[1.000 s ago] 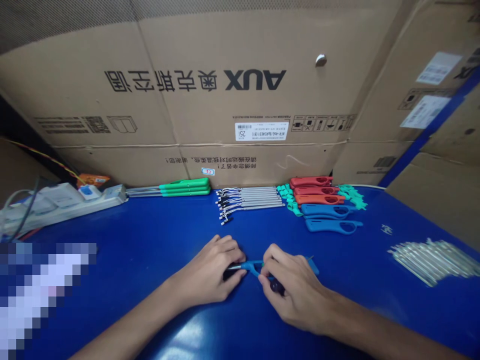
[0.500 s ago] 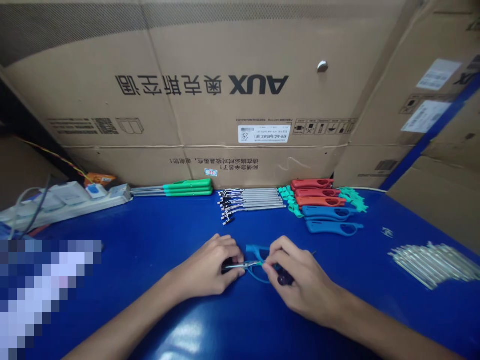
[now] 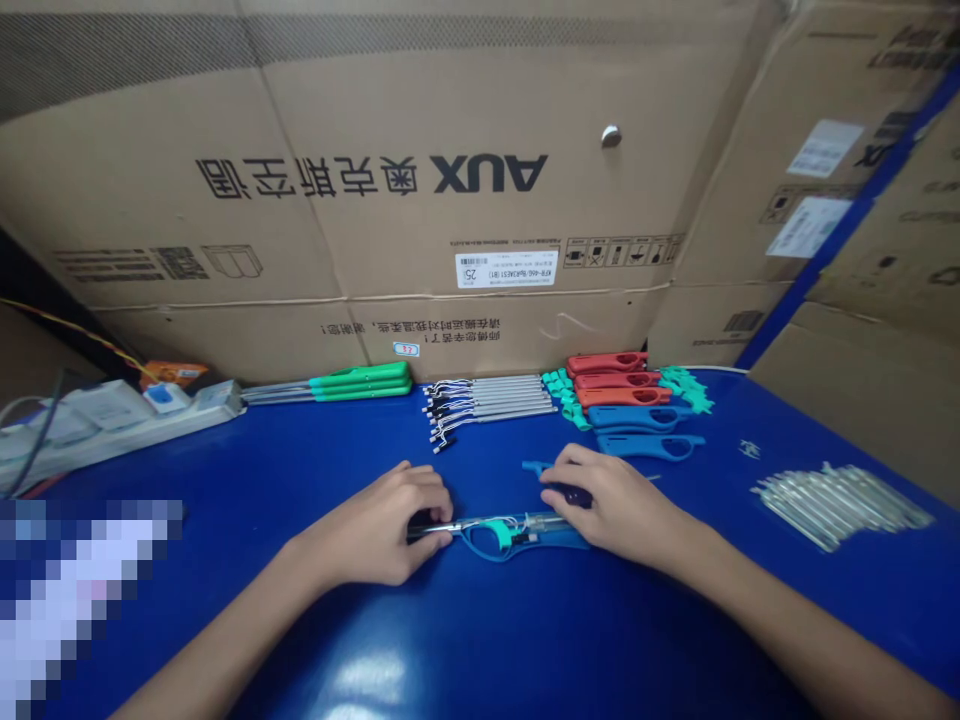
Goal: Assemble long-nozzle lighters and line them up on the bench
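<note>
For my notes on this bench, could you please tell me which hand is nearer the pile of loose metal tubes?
Right: the right hand lies left of the metal tubes; the left hand lies farther left still.

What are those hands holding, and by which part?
The left hand holds a blue plastic lighter casing by its metal tube's end; the right hand grips a dark object, mostly hidden.

A large AUX cardboard carton (image 3: 315, 250) stands behind the blue surface (image 3: 262, 470), with a white power strip (image 3: 127, 425) and green-handled metal rods (image 3: 360, 380) along its far edge.
</note>
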A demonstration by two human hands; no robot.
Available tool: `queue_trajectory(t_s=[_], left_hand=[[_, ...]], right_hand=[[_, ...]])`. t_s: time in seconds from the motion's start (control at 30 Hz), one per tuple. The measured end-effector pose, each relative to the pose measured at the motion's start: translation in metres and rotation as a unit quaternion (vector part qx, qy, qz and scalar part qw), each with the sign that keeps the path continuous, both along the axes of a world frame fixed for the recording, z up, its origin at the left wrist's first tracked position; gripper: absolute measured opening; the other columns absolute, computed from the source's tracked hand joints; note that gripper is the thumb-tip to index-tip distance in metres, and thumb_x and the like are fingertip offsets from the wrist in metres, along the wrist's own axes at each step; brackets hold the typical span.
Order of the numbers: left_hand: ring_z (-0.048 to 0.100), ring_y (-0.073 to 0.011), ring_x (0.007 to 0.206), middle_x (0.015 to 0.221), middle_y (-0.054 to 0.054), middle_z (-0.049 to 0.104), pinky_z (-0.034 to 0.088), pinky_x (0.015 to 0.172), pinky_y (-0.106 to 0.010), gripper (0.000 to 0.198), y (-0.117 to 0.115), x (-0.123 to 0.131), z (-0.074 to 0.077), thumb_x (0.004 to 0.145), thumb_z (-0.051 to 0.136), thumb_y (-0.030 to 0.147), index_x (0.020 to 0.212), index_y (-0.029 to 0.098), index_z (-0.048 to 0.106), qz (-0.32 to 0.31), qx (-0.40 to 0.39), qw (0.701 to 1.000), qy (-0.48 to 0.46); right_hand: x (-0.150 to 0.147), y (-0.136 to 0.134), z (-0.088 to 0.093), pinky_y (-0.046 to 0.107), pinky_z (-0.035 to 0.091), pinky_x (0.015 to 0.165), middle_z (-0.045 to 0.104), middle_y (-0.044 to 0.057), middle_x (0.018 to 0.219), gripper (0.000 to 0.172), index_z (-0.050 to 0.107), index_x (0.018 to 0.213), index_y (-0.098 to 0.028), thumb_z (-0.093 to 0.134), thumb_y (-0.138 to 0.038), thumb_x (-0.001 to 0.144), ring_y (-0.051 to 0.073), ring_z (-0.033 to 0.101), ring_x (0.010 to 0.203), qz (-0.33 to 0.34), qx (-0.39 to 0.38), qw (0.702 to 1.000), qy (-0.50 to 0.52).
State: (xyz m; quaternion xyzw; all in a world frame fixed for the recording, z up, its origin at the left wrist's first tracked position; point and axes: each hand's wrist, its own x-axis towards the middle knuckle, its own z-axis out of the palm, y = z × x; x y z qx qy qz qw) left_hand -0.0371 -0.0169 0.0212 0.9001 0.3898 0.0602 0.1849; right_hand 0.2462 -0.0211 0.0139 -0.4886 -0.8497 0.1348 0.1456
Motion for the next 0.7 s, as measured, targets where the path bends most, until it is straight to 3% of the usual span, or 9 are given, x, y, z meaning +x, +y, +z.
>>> queue_trajectory(t_s=[0.1,0.2,0.33,0.5,0.7], left_hand=[[0.058,-0.0239,0.097,0.099,-0.004,0.063,0.035,0.103,-0.051,0.019,-0.003,0.002,0.001,0.077,0.060,0.024,0.096,0.021,0.059,0.008,0.043,0.999,-0.005],[0.057,-0.0248,0.100,0.102,-0.006,0.063,0.036,0.102,-0.052,0.020,-0.009,0.011,-0.004,0.083,0.056,0.028,0.101,0.020,0.058,0.001,0.091,0.995,-0.034],[0.058,-0.0214,0.094,0.099,-0.005,0.065,0.041,0.098,-0.046,0.020,-0.020,0.028,-0.015,0.094,0.043,0.024,0.105,0.021,0.061,-0.029,0.120,0.990,-0.061],[0.056,-0.0200,0.086,0.093,-0.006,0.066,0.043,0.085,-0.040,0.022,-0.025,0.037,-0.020,0.094,0.040,0.016,0.097,0.019,0.061,-0.042,0.157,0.982,-0.092],[0.055,-0.0185,0.080,0.086,-0.004,0.065,0.041,0.079,-0.037,0.020,-0.023,0.036,-0.021,0.093,0.042,0.016,0.091,0.018,0.061,-0.040,0.170,0.980,-0.099]], right_hand=[[-0.001,-0.006,0.007,0.027,0.045,0.070,0.065,0.003,0.093,0.018,0.071,0.100,-0.023,0.062,-0.023,0.084,0.017,0.062,0.081,0.066,-0.048,0.997,0.015],[-0.006,-0.010,0.007,0.027,0.045,0.069,0.066,0.003,0.090,0.014,0.070,0.095,-0.022,0.065,-0.022,0.082,0.017,0.062,0.079,0.083,-0.063,0.995,0.008],[-0.012,-0.015,0.001,0.028,0.046,0.072,0.065,0.004,0.093,0.013,0.067,0.095,-0.020,0.058,-0.018,0.087,0.016,0.061,0.081,0.106,-0.035,0.993,0.034],[-0.018,-0.021,-0.004,0.029,0.045,0.075,0.065,0.004,0.093,0.010,0.065,0.094,-0.019,0.056,-0.018,0.088,0.017,0.060,0.085,0.122,0.028,0.990,0.058],[-0.020,-0.022,-0.007,0.026,0.041,0.069,0.064,0.002,0.084,0.009,0.063,0.093,-0.018,0.056,-0.018,0.087,0.015,0.057,0.078,0.148,0.060,0.983,0.088]])
